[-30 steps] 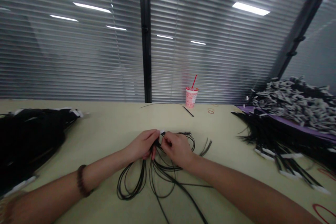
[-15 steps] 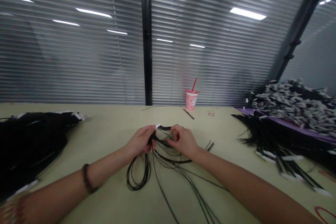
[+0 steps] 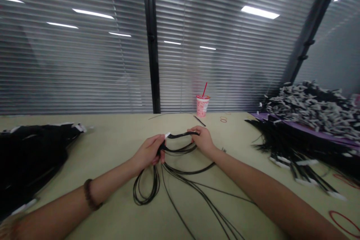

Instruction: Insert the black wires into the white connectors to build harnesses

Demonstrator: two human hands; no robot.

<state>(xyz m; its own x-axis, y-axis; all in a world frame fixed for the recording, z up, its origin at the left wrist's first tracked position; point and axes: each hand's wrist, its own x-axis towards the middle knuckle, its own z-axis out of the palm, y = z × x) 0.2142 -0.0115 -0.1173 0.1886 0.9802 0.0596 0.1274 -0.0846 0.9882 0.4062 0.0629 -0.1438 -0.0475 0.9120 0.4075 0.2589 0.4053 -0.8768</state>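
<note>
A bundle of thin black cables (image 3: 180,150) with a white connector (image 3: 167,135) at one end is held above the middle of the table. My left hand (image 3: 152,150) is closed round the bundle just below that connector. My right hand (image 3: 201,138) pinches the strands to the right, where they bend into a loop between both hands. Under my left hand hangs a coiled loop of cable (image 3: 146,200). Several loose strands (image 3: 206,198) trail toward the table's front edge, some passing beneath my right forearm.
On the left lies a heap of black cables (image 3: 30,157). At right, a big pile of white-ended cables (image 3: 317,101) rests on purple material, with more cables (image 3: 295,157) before it. A pink cup (image 3: 202,105) with a straw stands at the back. A red rubber band (image 3: 344,220) lies front right.
My right hand has moved slightly up and away from my left, and the strands between them are gathered into a neater loop. The left hand keeps its grip. The view has shifted slightly.
</note>
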